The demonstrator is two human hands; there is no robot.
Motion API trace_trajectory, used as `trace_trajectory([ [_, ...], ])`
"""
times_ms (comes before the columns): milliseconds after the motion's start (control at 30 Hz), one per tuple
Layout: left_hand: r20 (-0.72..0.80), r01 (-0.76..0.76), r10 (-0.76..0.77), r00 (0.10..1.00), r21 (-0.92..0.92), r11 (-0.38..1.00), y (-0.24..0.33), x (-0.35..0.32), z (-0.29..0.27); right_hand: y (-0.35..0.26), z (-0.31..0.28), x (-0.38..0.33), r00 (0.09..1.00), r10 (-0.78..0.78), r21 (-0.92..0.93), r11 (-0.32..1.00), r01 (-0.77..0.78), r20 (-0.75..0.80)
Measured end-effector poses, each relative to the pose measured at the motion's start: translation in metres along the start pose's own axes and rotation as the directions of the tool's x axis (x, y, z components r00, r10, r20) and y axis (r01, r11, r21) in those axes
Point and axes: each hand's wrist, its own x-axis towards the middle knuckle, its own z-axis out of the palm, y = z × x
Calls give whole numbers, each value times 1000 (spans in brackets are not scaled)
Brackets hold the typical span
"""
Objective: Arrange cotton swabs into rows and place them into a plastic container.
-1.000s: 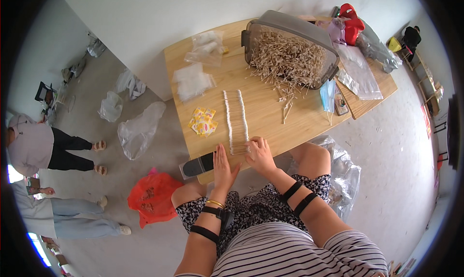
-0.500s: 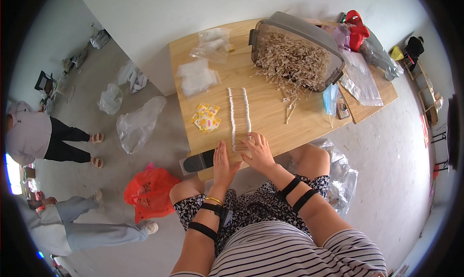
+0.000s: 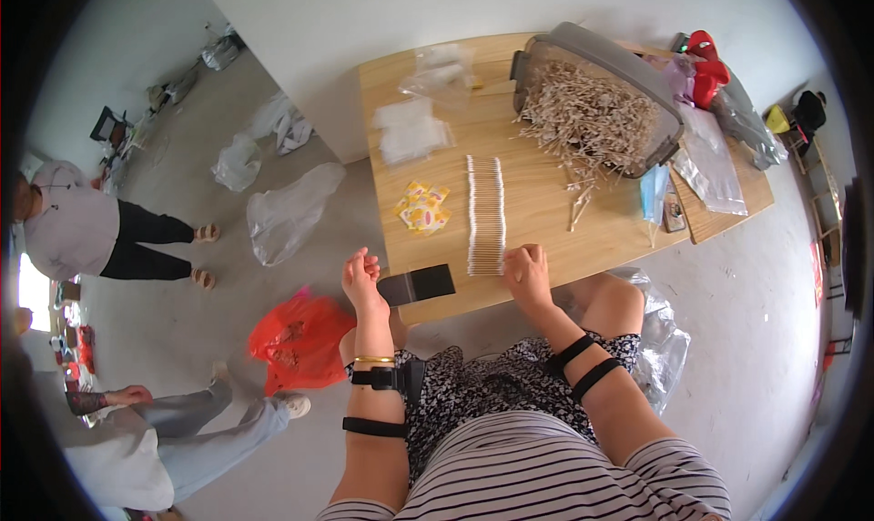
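A neat row of white-tipped cotton swabs [image 3: 487,216] lies side by side on the wooden table [image 3: 537,221], like a ladder running away from me. At its near right end is my right hand [image 3: 528,271], fingers bent and drawn together; whatever is between the fingertips is hidden. My left hand [image 3: 364,283] is raised just off the table's left edge, fingers loosely curled and apart, with nothing visible in it. Beside it, a flat black thing [image 3: 428,284] lies partly under clear plastic at the near corner. Small yellow-and-white packets [image 3: 422,208] are piled left of the row.
A grey plastic bin [image 3: 596,43] on its side spills loose swabs [image 3: 592,111] at the back right. Clear bags [image 3: 411,131] lie at the back left. A blue mask [image 3: 652,193] and a phone [image 3: 674,213] sit right. A red bag [image 3: 300,339] and two people [image 3: 73,221] are to the left.
My left hand has left the near end of the swab row and moved left, past the table's edge. My right hand has stayed by the row, its fingers now more curled. The view has shifted.
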Motion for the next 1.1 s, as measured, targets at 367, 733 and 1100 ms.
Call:
trace_trajectory([
  [367, -57, -106, 112, 992, 94, 990, 21, 13, 4, 7, 5, 14, 996, 60, 129, 990, -51, -70],
  [733, 231, -245, 189, 954, 243, 939, -26, -12, 28, 1, 6, 15, 999, 25, 103, 994, -22, -25],
  [1100, 586, -521, 111, 803, 599, 608, -81, -64, 44, -15, 0, 14, 997, -40, -94, 995, 46, 67],
])
